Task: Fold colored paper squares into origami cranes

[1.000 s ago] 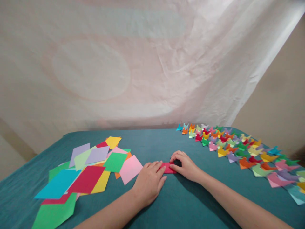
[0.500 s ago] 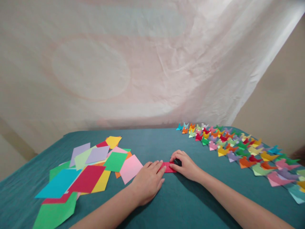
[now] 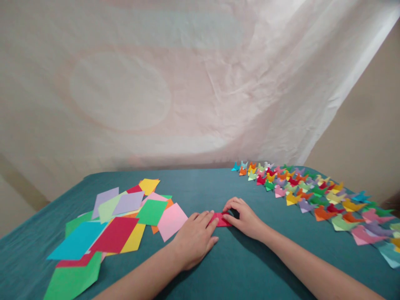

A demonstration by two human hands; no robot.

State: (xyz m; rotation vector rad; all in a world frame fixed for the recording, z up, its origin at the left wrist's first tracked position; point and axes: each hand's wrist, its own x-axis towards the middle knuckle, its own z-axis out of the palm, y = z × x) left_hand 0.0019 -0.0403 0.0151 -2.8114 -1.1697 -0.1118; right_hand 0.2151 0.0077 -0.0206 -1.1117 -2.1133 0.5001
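A small folded piece of red paper (image 3: 221, 220) lies on the green-blue cloth between my two hands. My left hand (image 3: 197, 237) rests palm down with its fingers stretched out, their tips pressing on the paper's left part. On the right end, my right hand (image 3: 242, 216) has its thumb and bent fingers closed around the paper's edge. Both hands cover parts of the paper, so its full shape is hidden.
Loose coloured paper sheets, among them a pink sheet (image 3: 172, 221) and a blue sheet (image 3: 78, 240), overlap in a pile at the left. Many folded paper birds, such as a yellow bird (image 3: 293, 198), stand in rows at the right. A pale cloth (image 3: 187, 91) hangs behind the table.
Hardly anything differs: my left thumb has shifted slightly to the right. The red paper and my right hand stay in nearly the same place.
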